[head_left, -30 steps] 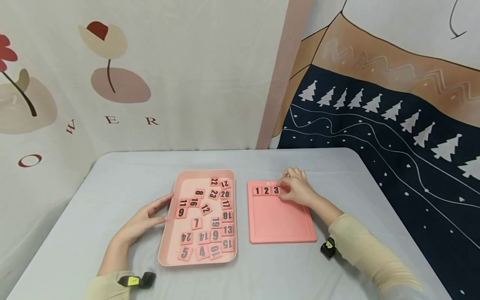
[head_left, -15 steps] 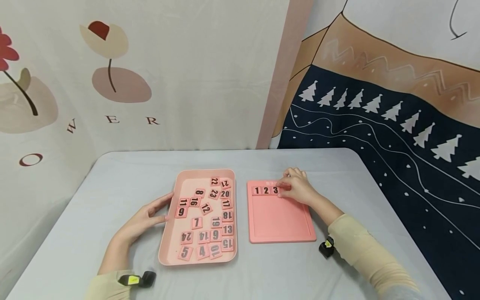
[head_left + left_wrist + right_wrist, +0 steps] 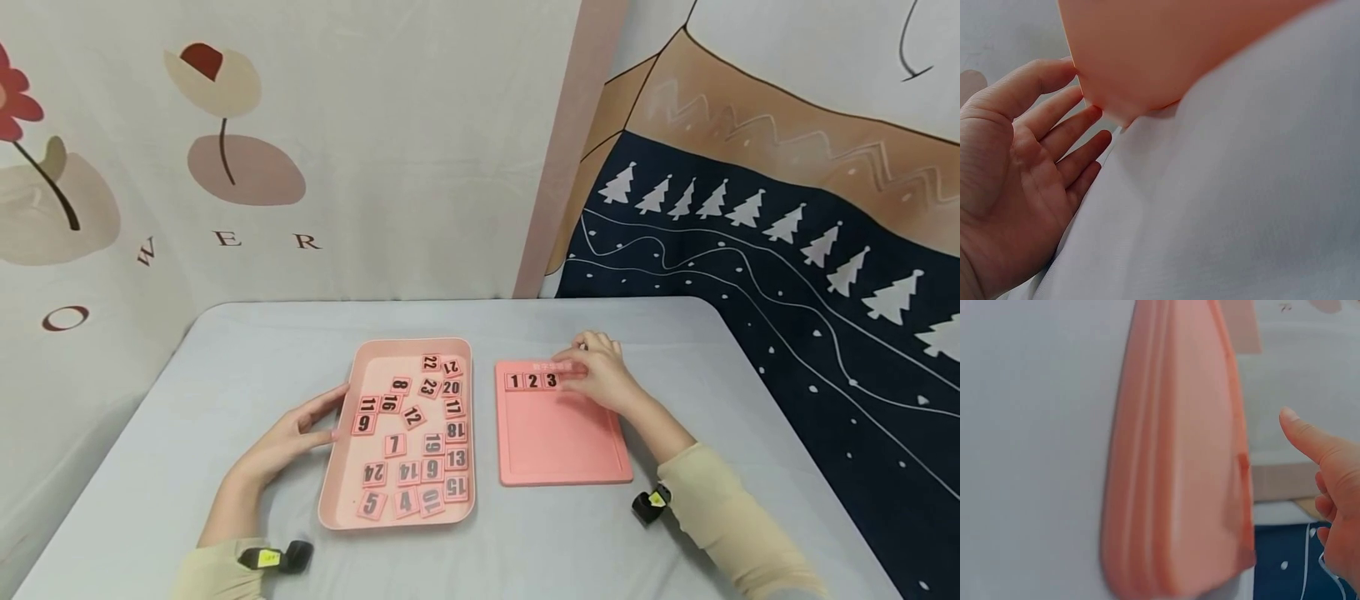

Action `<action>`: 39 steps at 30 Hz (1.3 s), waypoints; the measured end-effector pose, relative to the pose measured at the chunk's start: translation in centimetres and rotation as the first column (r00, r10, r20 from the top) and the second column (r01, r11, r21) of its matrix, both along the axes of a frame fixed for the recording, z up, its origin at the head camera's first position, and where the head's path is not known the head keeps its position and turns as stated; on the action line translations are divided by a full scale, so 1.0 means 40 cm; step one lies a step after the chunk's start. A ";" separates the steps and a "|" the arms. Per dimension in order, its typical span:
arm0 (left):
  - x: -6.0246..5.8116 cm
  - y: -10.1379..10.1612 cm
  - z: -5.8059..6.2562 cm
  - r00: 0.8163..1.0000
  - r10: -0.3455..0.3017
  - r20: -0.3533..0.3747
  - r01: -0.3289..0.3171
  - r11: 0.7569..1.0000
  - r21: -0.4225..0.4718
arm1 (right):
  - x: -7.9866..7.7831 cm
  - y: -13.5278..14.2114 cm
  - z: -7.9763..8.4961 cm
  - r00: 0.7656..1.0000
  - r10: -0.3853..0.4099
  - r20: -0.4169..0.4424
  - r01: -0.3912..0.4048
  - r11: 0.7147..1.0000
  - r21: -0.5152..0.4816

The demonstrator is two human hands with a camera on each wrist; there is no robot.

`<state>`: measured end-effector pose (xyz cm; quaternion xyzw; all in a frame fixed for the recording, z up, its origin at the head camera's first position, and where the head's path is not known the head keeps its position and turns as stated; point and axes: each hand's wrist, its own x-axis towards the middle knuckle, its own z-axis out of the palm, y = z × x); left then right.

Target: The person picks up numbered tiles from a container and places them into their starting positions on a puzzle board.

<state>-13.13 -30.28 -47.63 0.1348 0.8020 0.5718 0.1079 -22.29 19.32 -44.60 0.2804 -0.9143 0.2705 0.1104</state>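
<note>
Pink, round-cornered rectangular tray with a raised rim [image 3: 378, 367] occupies the lower centre of the frame. Pink, flat, near-square board [image 3: 564, 437] lies just beside it, lower centre-right. Left hand [image 3: 288, 437]: open, fingers extended, tips touching the tray's left rim. Right hand [image 3: 600, 375]: over the board's upper right corner, thumb and index finger at tile 3; whether they pinch it cannot be told. Pink square tiles with dark numerals [image 3: 413, 417] lie loose in the tray at mixed angles. Matching tiles 1 [image 3: 513, 382], 2 [image 3: 532, 381] and 3 [image 3: 551, 381] sit in a row near the board's top edge.

Possible faults: tile 3 may tilt or slide if a fingertip catches its edge on lifting. Uneven left-hand pressure may shift the tray. Inverted numerals may cause 6 and 9 to be confused.

View differences: only the head view shows the numerals. The left wrist view adds the palm and fingertip contact; the right wrist view adds the outstretched thumb and curled lower fingers.
</note>
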 end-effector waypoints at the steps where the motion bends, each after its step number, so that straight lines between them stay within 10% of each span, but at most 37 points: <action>1: -0.001 0.000 0.000 1.000 0.000 -0.002 0.000 1.000 0.000 | 0.005 -0.007 0.005 1.000 0.008 -0.004 -0.008 1.000 -0.020; 19: -0.003 -0.001 0.002 1.000 -0.002 -0.013 0.002 1.000 0.019 | 0.173 -0.259 0.073 0.953 0.304 -0.010 -0.304 0.951 -0.055; 30: 0.001 0.002 0.003 1.000 0.000 -0.008 0.000 1.000 0.008 | 0.247 -0.398 0.039 0.878 0.475 0.053 -0.478 0.876 0.067; 39: 0.002 0.001 0.003 1.000 -0.006 -0.018 0.007 1.000 0.010 | 0.259 -0.455 -0.004 0.883 0.458 0.101 -0.468 0.846 0.256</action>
